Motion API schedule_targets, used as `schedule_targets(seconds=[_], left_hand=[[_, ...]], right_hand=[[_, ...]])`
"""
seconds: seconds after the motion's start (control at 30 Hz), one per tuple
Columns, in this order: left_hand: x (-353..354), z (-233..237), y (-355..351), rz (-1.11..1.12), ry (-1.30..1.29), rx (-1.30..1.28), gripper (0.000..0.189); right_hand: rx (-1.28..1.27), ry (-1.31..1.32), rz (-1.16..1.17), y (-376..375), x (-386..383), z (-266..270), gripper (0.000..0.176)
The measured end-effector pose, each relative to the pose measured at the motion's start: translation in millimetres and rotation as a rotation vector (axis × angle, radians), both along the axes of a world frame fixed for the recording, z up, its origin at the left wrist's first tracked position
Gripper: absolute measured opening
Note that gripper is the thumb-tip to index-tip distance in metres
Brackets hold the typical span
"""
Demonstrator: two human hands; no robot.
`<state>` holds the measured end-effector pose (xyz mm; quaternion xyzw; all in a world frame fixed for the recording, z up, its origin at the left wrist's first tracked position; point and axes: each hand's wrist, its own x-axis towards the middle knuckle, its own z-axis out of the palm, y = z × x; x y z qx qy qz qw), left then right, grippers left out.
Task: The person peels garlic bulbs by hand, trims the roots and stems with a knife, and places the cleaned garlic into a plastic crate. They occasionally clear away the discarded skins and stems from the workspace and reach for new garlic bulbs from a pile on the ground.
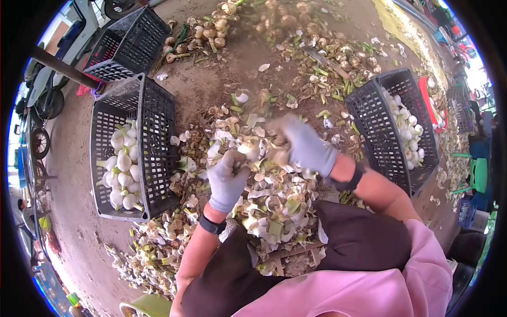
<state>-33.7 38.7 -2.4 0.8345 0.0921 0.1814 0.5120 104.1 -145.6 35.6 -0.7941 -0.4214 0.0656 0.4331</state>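
Note:
My left hand (227,180), in a pale work glove, is closed with its fingers curled around the near side of a whitish garlic bulb (250,150). My right hand (307,145), also gloved, is just to the right of the bulb, its fingers smeared by motion. A brownish blur by its fingertips cannot be made out. Beneath both hands lies a heap of garlic skins (280,206), white and tan, spread between my knees.
At left, a black crate (161,142) holds peeled garlic bulbs (125,169). Another black crate (369,111) with white bulbs stands at right. Unpeeled garlic (214,31) lies on the ground ahead, near a long flat blade-like piece (327,62). A further crate (134,45) stands far left.

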Motion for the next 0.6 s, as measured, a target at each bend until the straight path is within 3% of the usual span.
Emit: schedule_targets(seconds=[0.03,0.27,0.33,0.47,0.53,0.6], left_hand=[[3.2,-0.9,-2.9,0.008,0.011,0.005,0.019],[6.4,18.5,-13.4,-0.091,-0.059,0.164,0.019],[5.6,9.0,-9.2,-0.095,-0.167,0.113,0.019],[6.2,2.7,-11.4,0.009,-0.061,-0.098,0.017],[11.0,6.5,-16.1,0.040,-0.015,-0.035,0.016],[16.2,18.8,-23.0,0.032,-0.010,0.108,0.016]], right_hand=[[-0.049,-0.220,0.042,3.4,-7.2,-7.5,0.026],[-0.261,-0.531,0.002,14.6,-6.0,-18.8,0.011],[-0.247,-0.390,-0.078,-1.4,32.7,-16.8,0.015],[-0.078,0.062,-0.136,-24.5,44.2,-5.8,0.033],[0.185,-0.164,-0.059,-4.5,15.2,-10.2,0.041],[0.231,-0.246,-0.005,4.8,-5.1,-11.9,0.044]])
